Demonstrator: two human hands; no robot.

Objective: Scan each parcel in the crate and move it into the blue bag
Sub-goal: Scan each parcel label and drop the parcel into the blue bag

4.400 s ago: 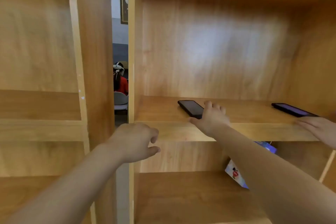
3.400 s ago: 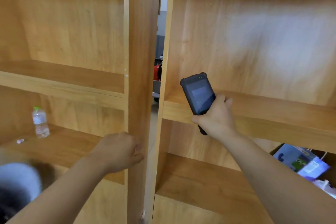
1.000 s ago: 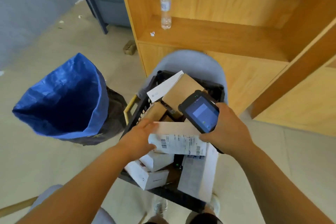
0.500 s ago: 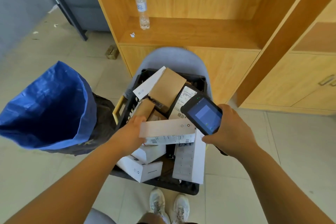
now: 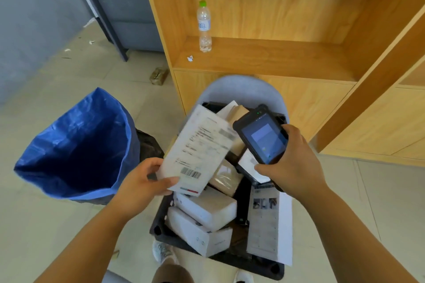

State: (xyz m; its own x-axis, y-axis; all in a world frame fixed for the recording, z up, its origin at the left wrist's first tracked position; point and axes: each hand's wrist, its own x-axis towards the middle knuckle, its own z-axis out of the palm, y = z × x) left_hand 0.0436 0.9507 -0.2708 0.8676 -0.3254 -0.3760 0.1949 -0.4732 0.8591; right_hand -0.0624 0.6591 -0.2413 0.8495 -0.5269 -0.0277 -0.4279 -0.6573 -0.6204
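A: Head view: parcel (image 5: 200, 147) pinched by fingers (image 5: 169, 182) of left hand (image 5: 142, 181) over crate (image 5: 158, 228), right of blue bag (image 5: 76, 145); scanner (image 5: 264, 138) gripped in right hand (image 5: 292, 163).
B: Might slip from that corner pinch, or get bagged unscanned.

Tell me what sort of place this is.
Probably a parcel-sorting corner of a stockroom or office: a black crate full of boxes, a labelled parcel in the left hand, a handheld scanner in the right hand, and an open blue bag beside wooden shelving.
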